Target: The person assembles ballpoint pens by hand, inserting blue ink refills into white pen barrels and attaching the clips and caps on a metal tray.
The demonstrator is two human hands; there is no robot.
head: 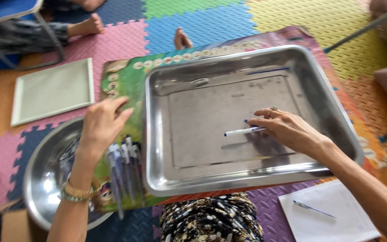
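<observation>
Looked like the dropping-off step: right hand (287,130) pinched a white pen (242,131) low over the steel tray (337,112), so next it'd just need letting go. Left hand (101,123) hovered loose, holding nothing, above more pens (124,168) beside the bowl (41,179). Farther back lay a green board (52,92); nothing blocked anything.

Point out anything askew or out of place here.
Nothing is spilled or broken. The steel tray sits skewed on the coloured board, overhanging it. One pen lies apart on a paper sheet, away from the pens by the left hand.
</observation>
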